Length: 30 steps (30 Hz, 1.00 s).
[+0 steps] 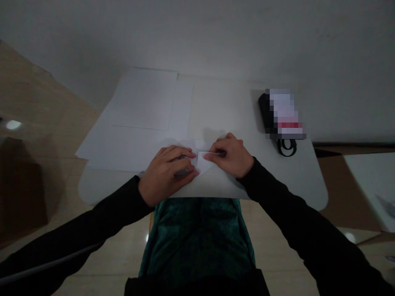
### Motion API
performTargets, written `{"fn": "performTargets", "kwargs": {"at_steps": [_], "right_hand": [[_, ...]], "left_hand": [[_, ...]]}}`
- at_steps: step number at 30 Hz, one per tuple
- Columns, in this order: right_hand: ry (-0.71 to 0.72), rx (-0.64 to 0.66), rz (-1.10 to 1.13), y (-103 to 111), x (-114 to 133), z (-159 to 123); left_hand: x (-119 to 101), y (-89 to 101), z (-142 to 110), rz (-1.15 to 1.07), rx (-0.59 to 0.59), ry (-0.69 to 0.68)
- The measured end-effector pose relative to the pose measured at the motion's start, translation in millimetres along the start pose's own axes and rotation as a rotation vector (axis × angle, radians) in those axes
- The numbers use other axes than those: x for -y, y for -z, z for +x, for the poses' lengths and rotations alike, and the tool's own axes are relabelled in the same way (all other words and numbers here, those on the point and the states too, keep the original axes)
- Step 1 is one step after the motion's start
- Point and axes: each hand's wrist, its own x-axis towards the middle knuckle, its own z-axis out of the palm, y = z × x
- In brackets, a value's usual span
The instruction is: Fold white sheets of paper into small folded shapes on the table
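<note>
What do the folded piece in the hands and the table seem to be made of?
The folded piece looks like thin white paper: matte, with a crisp crease. The table seems to be smooth white laminate or painted board, judging by its even, faintly shiny surface and rounded corners; its core can't be seen.

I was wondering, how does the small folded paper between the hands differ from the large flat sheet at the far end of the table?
The folded paper is small and creased, while the large flat sheet is much bigger and lies unfolded. The folded paper sits between the left hand and right hand, while the sheet lies away from them on the white table. Both are white paper.
</note>
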Motion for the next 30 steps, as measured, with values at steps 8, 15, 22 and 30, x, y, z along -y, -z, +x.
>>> {"fn": "performTargets", "kwargs": {"at_steps": [8, 15, 22, 30], "right_hand": [[0.003, -0.088, 0.024, -6.0, -1.2, -3.6], [-0.026, -0.087, -0.006, -7.8, 1.1, -4.2], [0.023, -0.081, 0.010, -8.0, -5.7, -4.8], [0.178, 0.034, 0.032, 13.5, -33.5, 17.6]], "left_hand": [[-2.0, 0.0, -1.0, 0.032, 0.030, -0.003], [-4.4, 0.3, -0.3, 0.071, 0.062, 0.024], [-2.3, 2.1, -0.4, 0.037, 0.084, 0.007], [20.8, 18.0, 19.4, -0.030, 0.093, 0.097]]}}
